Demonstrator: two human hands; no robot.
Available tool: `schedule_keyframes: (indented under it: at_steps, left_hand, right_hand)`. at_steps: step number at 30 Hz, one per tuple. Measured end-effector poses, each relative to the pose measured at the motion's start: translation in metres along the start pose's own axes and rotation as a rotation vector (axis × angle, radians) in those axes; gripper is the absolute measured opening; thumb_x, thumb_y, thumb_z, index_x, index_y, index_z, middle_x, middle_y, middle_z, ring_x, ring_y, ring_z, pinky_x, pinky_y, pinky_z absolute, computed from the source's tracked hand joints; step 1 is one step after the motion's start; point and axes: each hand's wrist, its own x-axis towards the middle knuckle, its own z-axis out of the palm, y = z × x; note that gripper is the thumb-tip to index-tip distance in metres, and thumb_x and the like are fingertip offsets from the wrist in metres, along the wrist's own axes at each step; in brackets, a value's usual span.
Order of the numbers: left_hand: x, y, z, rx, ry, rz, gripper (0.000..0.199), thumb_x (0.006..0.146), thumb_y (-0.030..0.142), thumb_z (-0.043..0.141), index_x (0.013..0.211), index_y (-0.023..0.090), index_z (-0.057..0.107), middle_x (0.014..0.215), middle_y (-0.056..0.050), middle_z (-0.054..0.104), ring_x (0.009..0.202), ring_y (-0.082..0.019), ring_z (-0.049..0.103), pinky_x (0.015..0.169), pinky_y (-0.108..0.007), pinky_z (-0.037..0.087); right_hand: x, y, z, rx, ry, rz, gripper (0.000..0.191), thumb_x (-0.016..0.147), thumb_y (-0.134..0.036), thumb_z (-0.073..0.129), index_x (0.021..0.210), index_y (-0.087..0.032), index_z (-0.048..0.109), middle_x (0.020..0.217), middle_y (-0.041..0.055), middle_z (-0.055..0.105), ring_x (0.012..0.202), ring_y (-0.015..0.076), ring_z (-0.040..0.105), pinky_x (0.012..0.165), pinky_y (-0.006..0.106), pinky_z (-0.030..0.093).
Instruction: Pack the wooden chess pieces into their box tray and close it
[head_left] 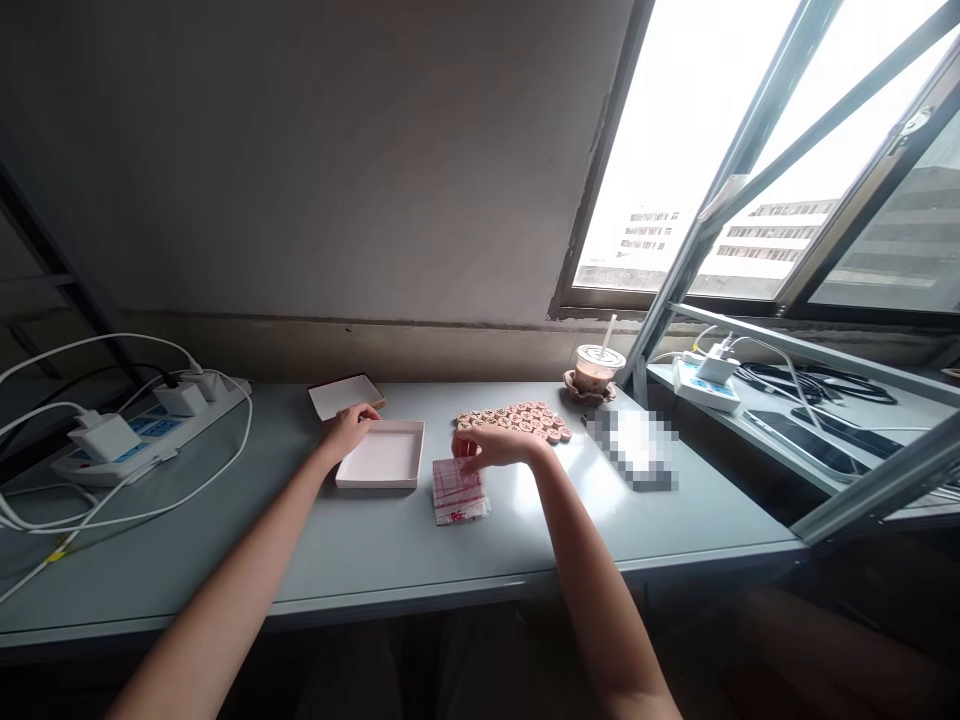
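A shallow white box [382, 458] lies on the grey table with its inside facing up. My left hand [346, 434] is at its back left corner, fingers bent over the rim. Behind that hand lies a second shallow box part [341, 399], with a dark edge. My right hand [491, 447] has its fingers curled at the top of a folded chessboard sheet [454, 492], which is printed with red lines and seems to be in a clear plastic sleeve. Just beyond the right hand, several round Chinese chess pieces [517, 413] lie face up in close rows.
Back right stands a lidded drink cup [598, 368] with a straw, on a brown holder. A blurred-out flat object [636, 448] lies before it. Power strips with white cables lie at left [154, 430] and on the right shelf [705, 382]. A metal post [652, 330] rises at right.
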Motion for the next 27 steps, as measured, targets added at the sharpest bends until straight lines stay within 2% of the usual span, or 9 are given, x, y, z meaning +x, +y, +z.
schedule_keyframes:
  at_steps: [3,8,11,15,17,20,23,25,27]
  left_hand:
    - [-0.001,0.003,0.0,0.012,0.003,0.049,0.022,0.075,0.024,0.042,0.086,0.023,0.061,0.097,-0.002,0.066,0.091,-0.022,0.057,0.074,-0.029,0.042]
    - [0.0,0.006,0.003,-0.022,0.119,0.215,0.026,0.075,0.019,0.041,0.095,0.02,0.058,0.103,-0.004,0.061,0.103,-0.022,0.052,0.088,-0.033,0.041]
    - [0.001,0.01,0.002,-0.069,0.163,0.238,0.029,0.076,0.019,0.04,0.101,0.019,0.056,0.108,-0.006,0.058,0.105,-0.022,0.049,0.091,-0.034,0.041]
    - [0.001,0.01,0.001,-0.066,0.192,0.208,0.027,0.078,0.02,0.041,0.101,0.021,0.057,0.109,-0.006,0.057,0.104,-0.022,0.05,0.091,-0.035,0.041]
    - [0.003,0.006,0.003,-0.094,0.173,0.207,0.024,0.078,0.021,0.042,0.096,0.021,0.06,0.106,-0.005,0.057,0.103,-0.022,0.05,0.09,-0.035,0.042]
    - [0.006,0.0,0.008,-0.172,0.081,0.26,0.021,0.077,0.026,0.047,0.087,0.021,0.064,0.105,-0.005,0.055,0.104,-0.021,0.05,0.089,-0.033,0.043]
    - [0.006,0.0,0.009,-0.262,-0.046,0.295,0.023,0.077,0.032,0.049,0.084,0.02,0.066,0.105,-0.006,0.055,0.101,-0.02,0.053,0.087,-0.031,0.044]
    - [0.003,0.005,0.006,-0.299,-0.108,0.261,0.026,0.077,0.034,0.048,0.085,0.018,0.066,0.105,-0.007,0.056,0.095,-0.02,0.055,0.082,-0.031,0.045]
    - [-0.002,0.013,0.003,-0.319,-0.158,0.212,0.028,0.076,0.036,0.048,0.087,0.017,0.066,0.104,-0.007,0.059,0.086,-0.019,0.057,0.072,-0.029,0.046]
  right_hand:
    - [0.003,-0.003,0.003,-0.053,0.014,0.016,0.022,0.074,-0.026,0.068,0.091,-0.016,0.058,0.085,0.002,0.058,0.07,0.0114,0.051,0.057,0.021,0.038]
    - [0.004,-0.007,0.003,-0.127,0.159,-0.058,0.021,0.076,-0.034,0.067,0.087,-0.017,0.061,0.085,0.0021,0.052,0.074,0.0122,0.048,0.063,0.022,0.037]
    - [0.008,-0.009,0.009,-0.122,0.047,-0.087,0.034,0.07,-0.039,0.072,0.094,-0.017,0.061,0.093,0.0035,0.052,0.081,0.0141,0.05,0.065,0.022,0.039]
    - [0.015,-0.015,0.023,-0.235,-0.02,0.012,0.048,0.06,-0.037,0.079,0.099,-0.018,0.06,0.096,0.0044,0.055,0.078,0.0149,0.051,0.057,0.021,0.036]
    - [0.017,-0.018,0.026,-0.283,-0.022,0.056,0.041,0.062,-0.035,0.078,0.095,-0.018,0.061,0.086,0.0022,0.058,0.07,0.0134,0.051,0.053,0.021,0.033]
    - [0.018,-0.018,0.026,-0.27,-0.102,0.069,0.021,0.069,-0.031,0.073,0.082,-0.018,0.064,0.07,-0.0012,0.058,0.061,0.0107,0.048,0.051,0.021,0.031]
    - [0.015,-0.018,0.02,-0.161,-0.16,-0.003,0.017,0.071,-0.029,0.071,0.08,-0.017,0.063,0.071,-0.0013,0.059,0.062,0.0097,0.049,0.054,0.02,0.033]
    - [0.013,-0.019,0.014,-0.041,-0.127,-0.109,0.018,0.076,-0.031,0.066,0.083,-0.016,0.061,0.077,-0.0003,0.059,0.066,0.0099,0.05,0.057,0.02,0.036]
    - [0.012,-0.022,0.01,0.082,-0.014,-0.206,0.019,0.081,-0.034,0.059,0.088,-0.016,0.058,0.081,0.0007,0.059,0.069,0.0102,0.05,0.058,0.02,0.036]
